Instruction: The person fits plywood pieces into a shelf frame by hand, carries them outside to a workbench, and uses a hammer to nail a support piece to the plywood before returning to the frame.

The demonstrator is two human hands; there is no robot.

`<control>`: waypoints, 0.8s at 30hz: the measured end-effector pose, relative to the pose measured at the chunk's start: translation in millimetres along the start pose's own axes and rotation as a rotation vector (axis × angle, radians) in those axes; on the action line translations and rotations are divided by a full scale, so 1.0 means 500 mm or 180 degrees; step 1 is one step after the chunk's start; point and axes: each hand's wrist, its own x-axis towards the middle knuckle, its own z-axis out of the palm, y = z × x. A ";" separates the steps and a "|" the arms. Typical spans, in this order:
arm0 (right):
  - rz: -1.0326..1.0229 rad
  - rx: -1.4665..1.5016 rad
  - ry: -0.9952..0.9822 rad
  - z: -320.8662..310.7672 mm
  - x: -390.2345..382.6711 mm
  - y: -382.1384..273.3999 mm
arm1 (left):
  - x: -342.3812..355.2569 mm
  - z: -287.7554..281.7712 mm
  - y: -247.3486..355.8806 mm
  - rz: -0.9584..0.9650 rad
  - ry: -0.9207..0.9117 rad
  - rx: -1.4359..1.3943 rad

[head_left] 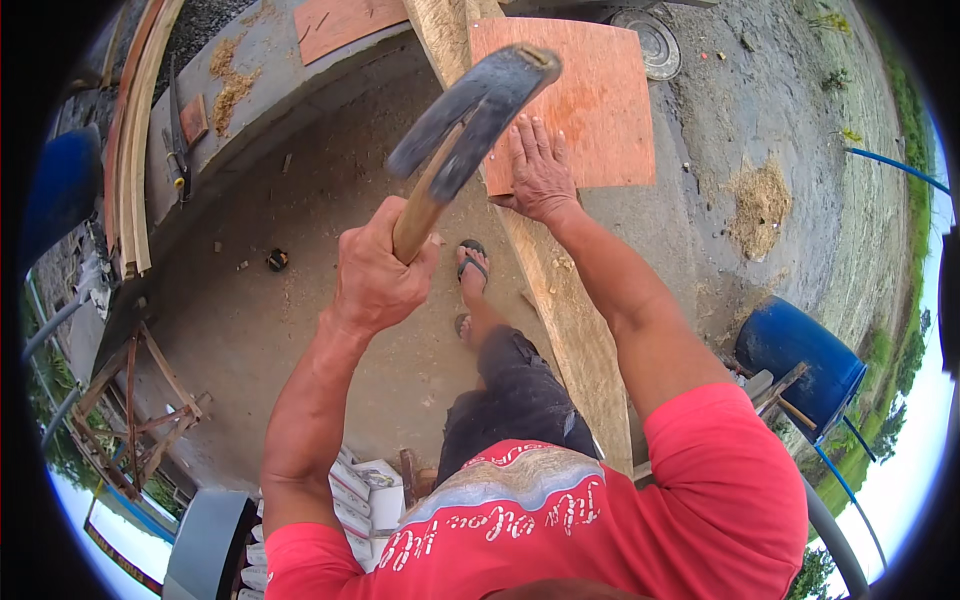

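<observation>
My left hand is wrapped round the wooden handle of a claw hammer. The hammer is raised, and its dark metal head overlaps the left side of a reddish plywood sheet in the picture. Fingers stretched forward, my right hand lies flat on the near left part of that sheet, its thumb by the edge. Beneath the sheet runs a long wooden plank, reaching back toward my right side. No nail can be made out.
A handsaw and sawdust lie on the concrete ledge at far left, beside long timber strips. A wooden frame stands at lower left. On the right are a sawdust heap and a blue barrel.
</observation>
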 end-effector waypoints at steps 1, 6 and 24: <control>-0.0042 0.0205 -0.0046 0.015 -0.002 0.001 | -0.004 -0.004 -0.002 0.0401 0.0347 -0.0244; -0.0221 -0.0059 0.0327 0.018 0.024 -0.045 | -0.012 0.046 -0.193 0.0735 -0.0048 -0.0034; -0.0047 0.0106 -0.0029 -0.010 -0.013 -0.020 | 0.018 0.046 -0.117 -0.0824 -0.0864 0.0961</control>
